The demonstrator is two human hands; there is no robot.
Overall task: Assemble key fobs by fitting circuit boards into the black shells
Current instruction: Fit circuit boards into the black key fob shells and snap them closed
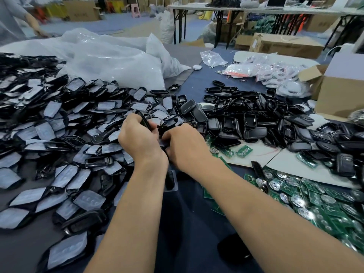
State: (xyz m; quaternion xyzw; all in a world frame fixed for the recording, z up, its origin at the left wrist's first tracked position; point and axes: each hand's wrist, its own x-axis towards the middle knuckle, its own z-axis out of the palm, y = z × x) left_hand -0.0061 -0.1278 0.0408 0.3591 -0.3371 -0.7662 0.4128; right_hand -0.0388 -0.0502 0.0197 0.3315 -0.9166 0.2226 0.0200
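Head view: the left hand (pixel 137 138) grips a black shell (pixel 144 120), fingers curled round its lower part so the shell juts up past the knuckles on the far side. The right hand (pixel 186 147) sits just right of it, fingers curled inward toward the shell, but whether they clamp anything is hidden. Green circuit boards (pixel 319 200) lie near right, loose shells (pixel 248 117) far right, film-covered shells (pixel 59 125) left.

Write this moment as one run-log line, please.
left hand: grips black shell | right hand: pinches black part | circuit boards: heap at right
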